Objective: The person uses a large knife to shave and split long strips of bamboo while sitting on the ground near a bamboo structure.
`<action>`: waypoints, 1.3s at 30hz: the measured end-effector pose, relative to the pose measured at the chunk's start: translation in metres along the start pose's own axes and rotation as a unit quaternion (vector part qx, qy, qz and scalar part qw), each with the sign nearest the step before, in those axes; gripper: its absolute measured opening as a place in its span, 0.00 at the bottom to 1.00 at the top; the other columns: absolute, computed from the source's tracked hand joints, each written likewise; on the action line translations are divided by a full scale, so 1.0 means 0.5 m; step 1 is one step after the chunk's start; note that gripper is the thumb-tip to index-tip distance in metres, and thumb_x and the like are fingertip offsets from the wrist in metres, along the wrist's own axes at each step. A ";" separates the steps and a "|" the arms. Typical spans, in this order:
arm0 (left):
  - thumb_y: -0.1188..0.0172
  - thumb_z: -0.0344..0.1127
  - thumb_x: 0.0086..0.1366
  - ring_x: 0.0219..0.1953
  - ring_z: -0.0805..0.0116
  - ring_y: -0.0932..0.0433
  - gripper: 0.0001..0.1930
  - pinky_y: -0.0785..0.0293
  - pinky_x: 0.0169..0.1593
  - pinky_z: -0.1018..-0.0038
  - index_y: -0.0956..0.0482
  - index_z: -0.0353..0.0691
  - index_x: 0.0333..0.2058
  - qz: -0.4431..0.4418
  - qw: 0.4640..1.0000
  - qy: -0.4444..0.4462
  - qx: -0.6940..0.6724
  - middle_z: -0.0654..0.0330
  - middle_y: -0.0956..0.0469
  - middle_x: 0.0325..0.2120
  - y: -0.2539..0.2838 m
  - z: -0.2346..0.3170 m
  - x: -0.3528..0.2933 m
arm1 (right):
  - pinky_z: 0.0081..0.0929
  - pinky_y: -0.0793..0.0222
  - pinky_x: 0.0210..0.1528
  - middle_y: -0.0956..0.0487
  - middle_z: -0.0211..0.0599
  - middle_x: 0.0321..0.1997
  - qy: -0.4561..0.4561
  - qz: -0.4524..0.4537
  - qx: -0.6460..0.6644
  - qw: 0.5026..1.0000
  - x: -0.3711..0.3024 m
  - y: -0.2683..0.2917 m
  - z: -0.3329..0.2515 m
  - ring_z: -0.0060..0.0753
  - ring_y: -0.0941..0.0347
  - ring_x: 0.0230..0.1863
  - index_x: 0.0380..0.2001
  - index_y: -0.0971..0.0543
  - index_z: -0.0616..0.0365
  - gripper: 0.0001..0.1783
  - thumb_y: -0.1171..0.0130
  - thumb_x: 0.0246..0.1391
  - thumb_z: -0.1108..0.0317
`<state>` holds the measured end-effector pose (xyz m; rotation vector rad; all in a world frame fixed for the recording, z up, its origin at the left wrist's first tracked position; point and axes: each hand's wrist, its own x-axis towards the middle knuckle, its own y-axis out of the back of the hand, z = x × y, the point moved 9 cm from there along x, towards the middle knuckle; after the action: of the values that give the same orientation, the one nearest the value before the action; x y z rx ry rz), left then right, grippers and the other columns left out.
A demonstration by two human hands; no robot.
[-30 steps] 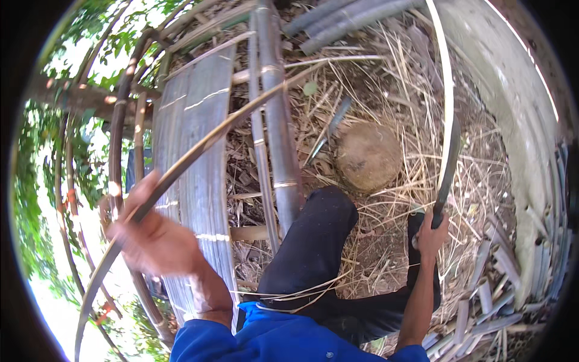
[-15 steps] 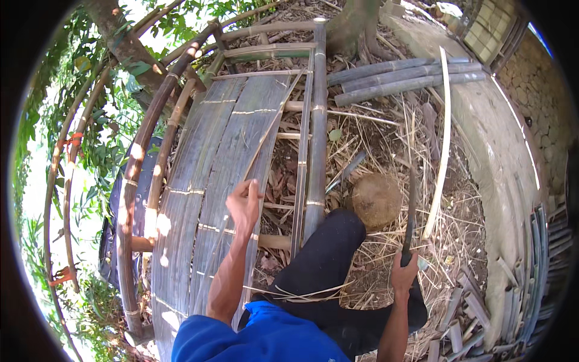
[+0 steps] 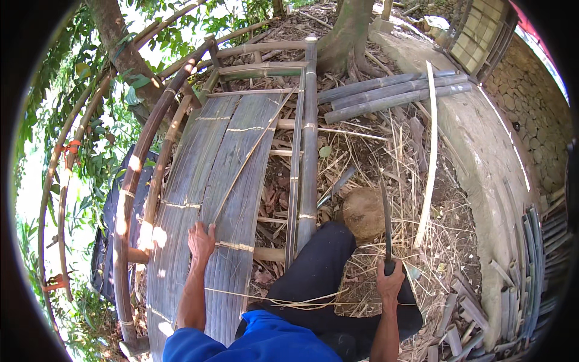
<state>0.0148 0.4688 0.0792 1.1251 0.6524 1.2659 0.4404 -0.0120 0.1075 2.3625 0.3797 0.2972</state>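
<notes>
My left hand (image 3: 201, 241) is closed at the near end of a thin bamboo strip (image 3: 247, 160), over the slatted bamboo seat of a bench (image 3: 238, 181). The strip slants away across the slats to the far right corner of the seat. In my right hand (image 3: 390, 282) is the dark handle of a machete (image 3: 387, 223), its long blade pointing up and away. The blade passes just right of a round wooden chopping block (image 3: 363, 214) on the ground. Thin pale strips (image 3: 307, 300) lie across my lap.
A bamboo rail (image 3: 311, 139) edges the bench's right side. Dark bamboo poles (image 3: 398, 93) lie at the back beside a tree trunk (image 3: 344, 45). A long pale split strip (image 3: 429, 157) stretches along the right, near a low wall (image 3: 473, 139). Cut bamboo pieces (image 3: 467, 314) pile up at lower right.
My left hand has moved left and nearer to me, with the strip's near end shifting over the slats. My right hand and the machete have shifted slightly left in view.
</notes>
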 end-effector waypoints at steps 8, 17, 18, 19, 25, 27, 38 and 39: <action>0.40 0.43 0.71 0.17 0.60 0.23 0.18 0.27 0.24 0.61 0.18 0.28 0.39 -0.142 0.953 0.039 -0.264 0.53 0.24 0.15 -0.056 0.084 0.053 | 0.35 0.25 0.30 0.19 0.44 0.24 -0.062 -0.054 0.038 0.996 -0.022 -0.014 -0.036 0.36 0.19 0.25 0.42 0.24 0.65 0.18 0.32 0.57 0.64; 0.43 0.40 0.74 0.10 0.76 0.35 0.17 0.44 0.13 0.74 0.16 0.28 0.41 -0.169 0.884 0.102 -0.425 0.65 0.30 0.14 -0.160 0.317 0.188 | 0.39 0.26 0.30 0.19 0.46 0.24 -0.004 -0.065 0.012 0.998 -0.006 -0.066 -0.106 0.44 0.19 0.24 0.41 0.22 0.62 0.19 0.29 0.54 0.60; 0.43 0.40 0.74 0.10 0.76 0.35 0.17 0.44 0.13 0.74 0.16 0.28 0.41 -0.169 0.885 0.102 -0.422 0.65 0.30 0.14 -0.175 0.319 0.207 | 0.39 0.26 0.29 0.19 0.46 0.23 -0.006 -0.069 0.027 0.997 -0.002 -0.066 -0.122 0.44 0.19 0.24 0.40 0.22 0.62 0.18 0.29 0.54 0.61; 0.43 0.40 0.74 0.10 0.76 0.35 0.16 0.44 0.13 0.74 0.16 0.29 0.42 -0.170 0.891 0.097 -0.410 0.65 0.30 0.14 -0.190 0.329 0.221 | 0.39 0.26 0.29 0.19 0.46 0.23 -0.010 -0.071 0.040 0.997 -0.001 -0.064 -0.126 0.44 0.19 0.24 0.40 0.22 0.62 0.18 0.29 0.54 0.61; 0.39 0.41 0.70 0.15 0.73 0.27 0.17 0.34 0.19 0.69 0.14 0.30 0.41 -0.179 0.886 0.118 -0.411 0.61 0.25 0.15 -0.246 0.360 0.226 | 0.37 0.26 0.28 0.19 0.43 0.21 -0.036 -0.062 0.046 0.996 0.008 -0.065 -0.065 0.41 0.19 0.22 0.40 0.23 0.62 0.17 0.30 0.55 0.62; 0.40 0.41 0.70 0.16 0.73 0.27 0.17 0.33 0.20 0.69 0.14 0.30 0.41 -0.173 0.891 0.121 -0.402 0.60 0.25 0.15 -0.254 0.363 0.222 | 0.37 0.26 0.28 0.19 0.43 0.21 -0.051 -0.058 0.068 0.995 0.007 -0.062 -0.055 0.39 0.20 0.22 0.40 0.23 0.62 0.17 0.30 0.56 0.62; 0.41 0.42 0.70 0.18 0.72 0.24 0.18 0.30 0.22 0.68 0.14 0.29 0.39 -0.172 0.899 0.111 -0.387 0.58 0.22 0.16 -0.258 0.374 0.219 | 0.31 0.31 0.27 0.22 0.37 0.20 -0.039 -0.019 0.002 0.999 -0.005 -0.024 0.013 0.24 0.28 0.21 0.39 0.23 0.67 0.17 0.30 0.57 0.64; 0.41 0.42 0.70 0.18 0.72 0.24 0.18 0.30 0.22 0.68 0.14 0.29 0.39 -0.172 0.900 0.110 -0.385 0.58 0.22 0.16 -0.252 0.381 0.215 | 0.30 0.31 0.27 0.23 0.36 0.20 -0.043 -0.013 0.010 0.999 -0.005 -0.019 0.019 0.23 0.29 0.22 0.38 0.23 0.67 0.17 0.31 0.57 0.63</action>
<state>0.2593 0.5264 0.0535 0.1989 0.4174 1.1803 0.4394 -0.0121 0.0939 2.3796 0.3730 0.1808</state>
